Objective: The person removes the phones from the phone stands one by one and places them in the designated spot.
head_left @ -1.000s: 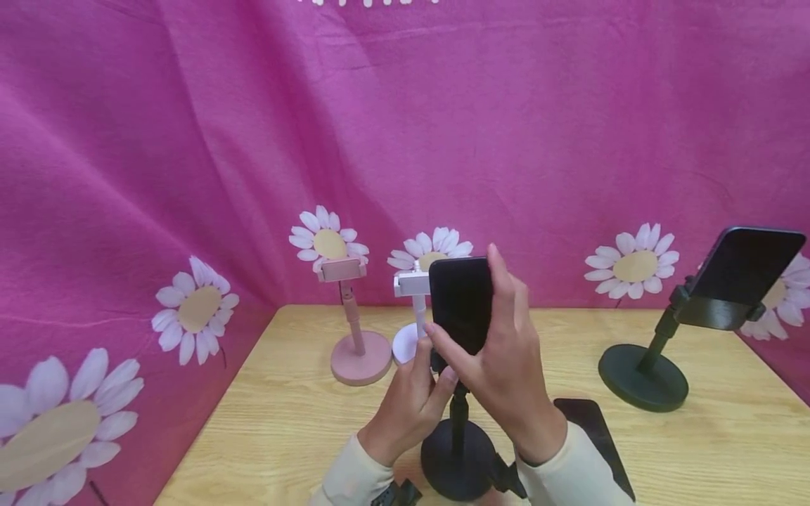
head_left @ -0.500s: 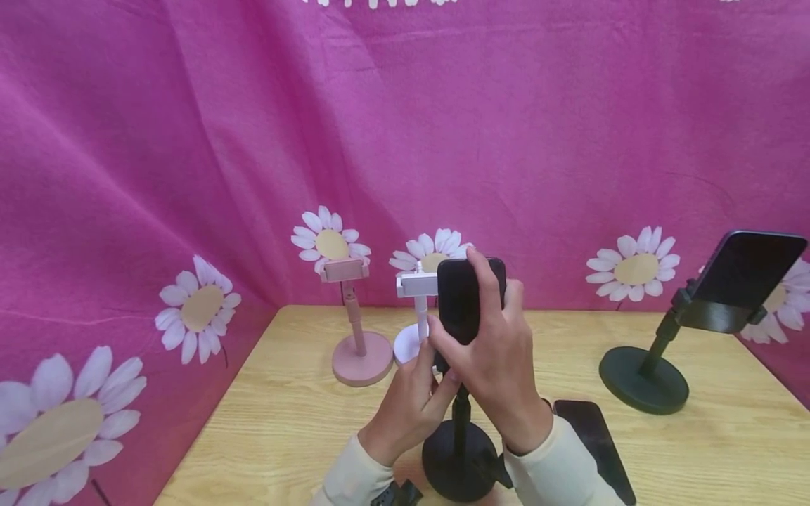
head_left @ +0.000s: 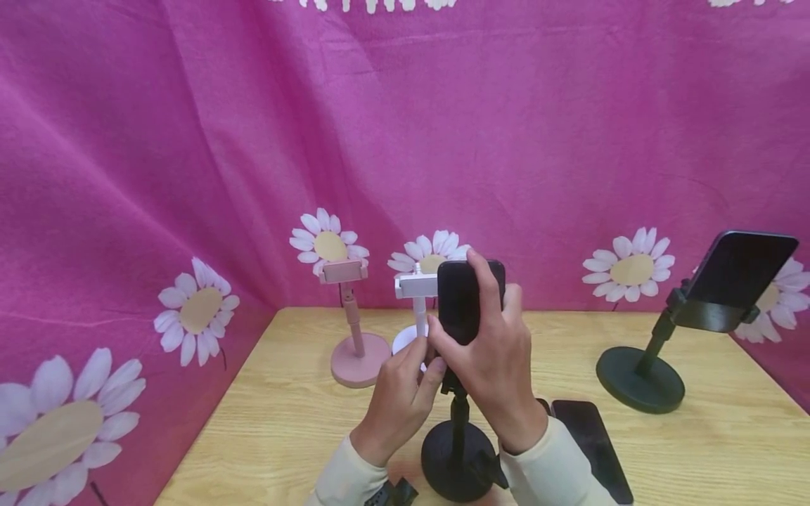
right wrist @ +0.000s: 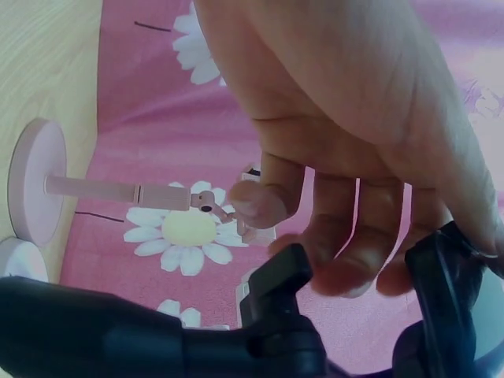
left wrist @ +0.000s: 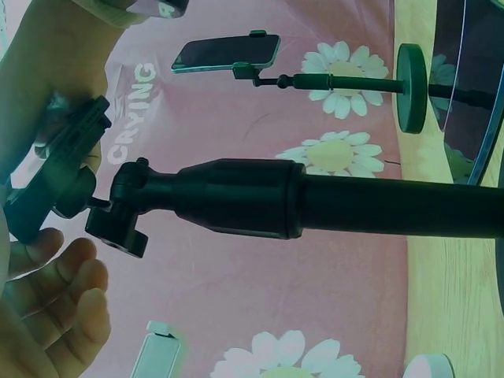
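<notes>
A black phone (head_left: 457, 299) stands upright in the clamp of a black phone stand (head_left: 457, 439) in the head view. My right hand (head_left: 496, 358) grips the phone, thumb towards its left edge and index finger lying over the upper front. At the phone's lower left, my left hand (head_left: 395, 397) pinches the stand's clamp, though its fingertips are partly hidden. The left wrist view shows the clamp (left wrist: 51, 173) tilted on its joint, with curled fingers (left wrist: 87, 315) beside it. In the right wrist view, the clamp (right wrist: 445, 299) lies close to bent fingers (right wrist: 346, 272).
Behind are a pink phone stand (head_left: 357, 358) and a white one (head_left: 419, 284). A dark green stand (head_left: 642, 379) at right carries another phone (head_left: 740, 281). One more phone (head_left: 591, 446) lies on the wooden table (head_left: 266, 429), before a magenta flowered cloth (head_left: 506, 140).
My right hand has shifted left across the phone's front, its index finger moving in from the right edge. The phone has moved slightly right. My left hand has barely moved.
</notes>
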`<state>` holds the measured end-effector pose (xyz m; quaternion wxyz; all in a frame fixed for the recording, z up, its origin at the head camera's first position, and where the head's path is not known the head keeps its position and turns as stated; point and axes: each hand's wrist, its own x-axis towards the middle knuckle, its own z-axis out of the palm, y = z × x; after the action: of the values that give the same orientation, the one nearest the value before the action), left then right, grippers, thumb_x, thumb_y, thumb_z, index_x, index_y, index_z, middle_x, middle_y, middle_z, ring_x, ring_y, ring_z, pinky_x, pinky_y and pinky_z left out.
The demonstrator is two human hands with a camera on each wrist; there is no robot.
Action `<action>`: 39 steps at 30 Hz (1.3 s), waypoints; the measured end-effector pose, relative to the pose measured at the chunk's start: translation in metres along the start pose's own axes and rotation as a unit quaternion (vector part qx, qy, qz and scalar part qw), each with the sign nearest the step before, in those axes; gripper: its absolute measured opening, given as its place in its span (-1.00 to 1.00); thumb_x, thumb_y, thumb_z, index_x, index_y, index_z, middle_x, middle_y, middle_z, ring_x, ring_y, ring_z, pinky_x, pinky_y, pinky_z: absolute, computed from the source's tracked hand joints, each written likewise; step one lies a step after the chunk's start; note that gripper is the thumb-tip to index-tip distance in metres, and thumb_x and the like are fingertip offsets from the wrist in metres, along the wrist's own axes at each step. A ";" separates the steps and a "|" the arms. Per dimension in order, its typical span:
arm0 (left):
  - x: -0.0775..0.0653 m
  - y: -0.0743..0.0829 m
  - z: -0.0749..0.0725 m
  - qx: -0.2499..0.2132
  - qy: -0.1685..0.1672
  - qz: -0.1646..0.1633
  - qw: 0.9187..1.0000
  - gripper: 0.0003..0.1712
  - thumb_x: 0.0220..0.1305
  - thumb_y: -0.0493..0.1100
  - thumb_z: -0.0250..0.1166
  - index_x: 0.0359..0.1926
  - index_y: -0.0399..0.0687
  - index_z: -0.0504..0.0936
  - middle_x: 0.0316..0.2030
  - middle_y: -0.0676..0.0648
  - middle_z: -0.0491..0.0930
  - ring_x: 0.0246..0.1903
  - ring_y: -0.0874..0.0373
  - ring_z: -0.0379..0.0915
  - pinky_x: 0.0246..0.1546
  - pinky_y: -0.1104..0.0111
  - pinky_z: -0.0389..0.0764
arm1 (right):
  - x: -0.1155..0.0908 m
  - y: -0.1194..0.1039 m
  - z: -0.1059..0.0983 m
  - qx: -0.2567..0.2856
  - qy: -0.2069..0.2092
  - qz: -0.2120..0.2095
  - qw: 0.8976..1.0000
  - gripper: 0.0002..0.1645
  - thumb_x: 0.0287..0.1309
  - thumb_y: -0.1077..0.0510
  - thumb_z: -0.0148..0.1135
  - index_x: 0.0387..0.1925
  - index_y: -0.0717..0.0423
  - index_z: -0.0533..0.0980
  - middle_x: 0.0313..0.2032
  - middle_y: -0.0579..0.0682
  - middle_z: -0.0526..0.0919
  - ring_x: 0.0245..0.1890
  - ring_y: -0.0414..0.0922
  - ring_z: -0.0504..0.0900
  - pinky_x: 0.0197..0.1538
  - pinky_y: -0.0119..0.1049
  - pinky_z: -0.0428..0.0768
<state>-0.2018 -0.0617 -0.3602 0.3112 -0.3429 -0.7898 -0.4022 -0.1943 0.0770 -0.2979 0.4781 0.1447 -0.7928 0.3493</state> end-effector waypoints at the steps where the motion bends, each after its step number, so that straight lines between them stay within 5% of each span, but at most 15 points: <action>1: 0.000 0.000 0.000 -0.001 0.001 0.002 1.000 -0.88 0.42 -0.12 0.10 -0.24 -0.07 0.41 -0.51 0.10 0.35 -0.51 0.30 0.29 -0.50 0.58 0.38 | 0.000 0.000 0.000 0.000 0.000 0.000 1.000 0.06 -0.19 -0.01 0.47 0.41 -0.12 0.20 -0.28 0.16 0.41 -0.40 -0.06 0.37 -0.56 -0.23 0.50; 8: 0.001 -0.001 -0.001 0.018 0.024 0.038 0.999 -0.80 0.45 -0.07 0.07 -0.31 -0.07 0.42 -0.57 0.09 0.27 -0.57 0.33 0.21 -0.56 0.63 0.25 | -0.002 0.001 -0.002 -0.006 0.004 -0.005 1.000 0.04 -0.16 -0.05 0.44 0.41 -0.13 0.20 -0.31 0.14 0.39 -0.45 -0.07 0.36 -0.59 -0.26 0.46; 16: 0.001 0.000 -0.003 0.029 0.035 0.037 0.998 -0.76 0.45 -0.07 0.07 -0.37 -0.07 0.44 -0.61 0.10 0.31 -0.61 0.35 0.22 -0.60 0.64 0.26 | -0.001 -0.001 0.000 -0.002 0.006 -0.021 1.000 0.02 -0.15 -0.03 0.43 0.40 -0.12 0.23 -0.31 0.15 0.40 -0.43 -0.07 0.37 -0.59 -0.25 0.50; 27: 0.003 -0.005 -0.005 0.030 0.080 0.070 0.994 -0.88 0.34 -0.20 0.14 -0.37 -0.08 0.50 -0.67 0.07 0.36 -0.68 0.33 0.26 -0.63 0.67 0.30 | 0.002 0.003 -0.002 0.005 0.010 -0.028 1.000 0.03 -0.19 0.01 0.46 0.39 -0.07 0.24 -0.23 0.20 0.44 -0.33 -0.01 0.43 -0.49 -0.17 0.60; 39: 0.002 -0.004 -0.005 0.029 0.074 0.064 0.995 -0.91 0.31 -0.22 0.16 -0.37 -0.08 0.50 -0.70 0.07 0.33 -0.71 0.36 0.22 -0.66 0.67 0.28 | 0.001 0.004 -0.006 0.035 -0.005 -0.025 0.999 0.07 -0.23 0.05 0.48 0.40 -0.07 0.24 -0.23 0.19 0.43 -0.31 -0.03 0.41 -0.48 -0.18 0.61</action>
<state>-0.2047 -0.0673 -0.3580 0.4036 -0.3527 -0.7527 -0.3823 -0.1933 0.0840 -0.2972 0.4773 0.1832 -0.7788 0.3635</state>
